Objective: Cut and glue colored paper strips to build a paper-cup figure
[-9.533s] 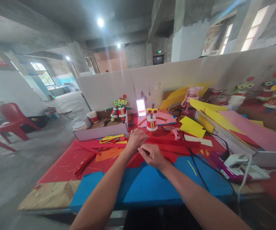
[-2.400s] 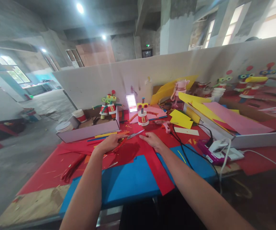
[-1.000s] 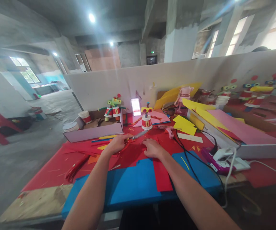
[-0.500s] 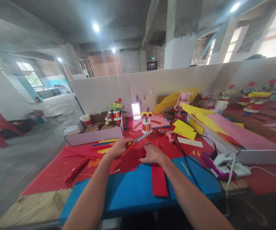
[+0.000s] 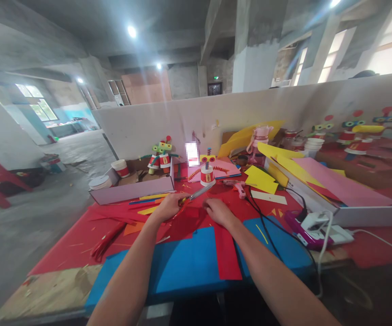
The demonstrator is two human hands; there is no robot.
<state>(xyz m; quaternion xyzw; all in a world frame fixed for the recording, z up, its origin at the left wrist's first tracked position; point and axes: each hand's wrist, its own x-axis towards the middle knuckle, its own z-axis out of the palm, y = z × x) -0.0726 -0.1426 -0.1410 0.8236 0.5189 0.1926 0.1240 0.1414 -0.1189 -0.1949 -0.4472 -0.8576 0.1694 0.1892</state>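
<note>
My left hand [image 5: 168,207] is closed around the handles of a pair of scissors [image 5: 201,192], whose metal blades point up and to the right. To their right, my right hand [image 5: 219,211] is low over the red paper, its fingers curled together; what is between them, if anything, is hidden. A red paper strip [image 5: 228,256] runs from beneath that hand across the blue board [image 5: 178,267]. Just beyond the blades stands a paper-cup figure [image 5: 207,175] with yellow eyes and orange folded-paper arms.
A pink glue gun [image 5: 239,188] lies beyond my right hand, its black cord crossing the blue board. Yellow paper [image 5: 260,179] and a purple power strip [image 5: 299,231] are to the right. At the left, a shallow box [image 5: 134,192] holds cup figures and cups.
My right hand's fingers have drawn from spread to curled, and the hand has shifted slightly up and right. The red strip has turned a little. The left hand still grips the scissors.
</note>
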